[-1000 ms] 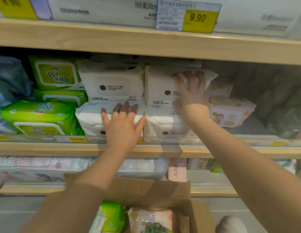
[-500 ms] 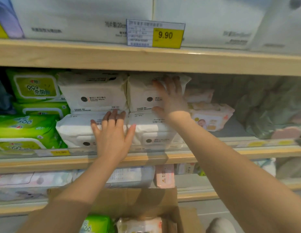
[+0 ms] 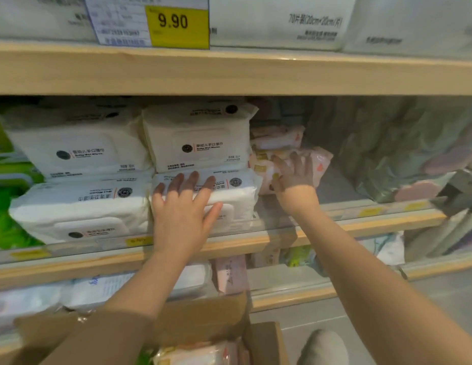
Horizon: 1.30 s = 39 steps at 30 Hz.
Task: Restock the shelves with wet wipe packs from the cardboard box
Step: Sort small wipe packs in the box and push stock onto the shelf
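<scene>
Nothing was gripped by either hand. Left hand (image 3: pixel 186 206) was laid flat, fingers spread and straight, on the front and top of the lower white pack (image 3: pixel 229 196) in the right-hand stack. Right hand (image 3: pixel 293 175) was pressed with straight fingers against a pink pack (image 3: pixel 319 162) just beside that stack; whether any finger was hooked behind the pack could not be told.

Nearest the camera, an open cardboard box (image 3: pixel 203 320) was seen at bottom centre, with a pink-printed pack (image 3: pixel 200 354) lying inside. A grey shoe (image 3: pixel 321 346) was seen on the floor to its right. Behind the box, a low shelf (image 3: pixel 295 296) was stocked with pale packs, blurred. Above it, the middle shelf (image 3: pixel 98 262) was loaded with two stacks of white packs, two high, touching side by side, the upper right pack (image 3: pixel 198 138) resting on the one under the left hand. Green packs (image 3: pixel 8 219) were seen at far left. Farthest up, a yellow 9.90 price tag (image 3: pixel 177 22) was fixed at the top shelf (image 3: pixel 229 72) edge.
</scene>
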Each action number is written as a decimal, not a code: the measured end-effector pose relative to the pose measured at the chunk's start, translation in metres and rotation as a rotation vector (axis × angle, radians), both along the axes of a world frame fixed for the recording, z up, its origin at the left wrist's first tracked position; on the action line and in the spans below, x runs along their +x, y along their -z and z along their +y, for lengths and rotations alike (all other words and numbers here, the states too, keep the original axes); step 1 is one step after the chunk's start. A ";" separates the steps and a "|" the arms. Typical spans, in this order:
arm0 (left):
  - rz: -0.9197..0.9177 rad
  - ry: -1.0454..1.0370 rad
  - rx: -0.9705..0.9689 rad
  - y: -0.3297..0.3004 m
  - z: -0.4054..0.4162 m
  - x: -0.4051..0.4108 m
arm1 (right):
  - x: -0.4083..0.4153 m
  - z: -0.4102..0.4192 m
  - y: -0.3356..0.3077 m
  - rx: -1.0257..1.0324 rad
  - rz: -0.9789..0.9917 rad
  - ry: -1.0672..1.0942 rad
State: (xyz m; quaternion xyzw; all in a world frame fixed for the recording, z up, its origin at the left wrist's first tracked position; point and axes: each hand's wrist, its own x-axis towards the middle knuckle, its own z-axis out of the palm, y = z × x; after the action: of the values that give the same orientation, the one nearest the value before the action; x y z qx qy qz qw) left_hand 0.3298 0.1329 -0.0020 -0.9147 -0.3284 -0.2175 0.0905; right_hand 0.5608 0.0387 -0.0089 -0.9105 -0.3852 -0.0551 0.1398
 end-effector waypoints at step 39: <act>0.203 0.092 -0.852 0.142 -0.177 -0.358 | -0.319 -0.194 0.112 -0.249 0.715 -0.343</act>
State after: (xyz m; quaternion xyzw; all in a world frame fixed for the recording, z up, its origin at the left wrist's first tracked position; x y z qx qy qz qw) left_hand -0.0278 -0.0446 -0.1435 -0.9007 -0.3374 0.0246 -0.2726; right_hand 0.2419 -0.1553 -0.1213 -0.8048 -0.4624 0.3359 0.1606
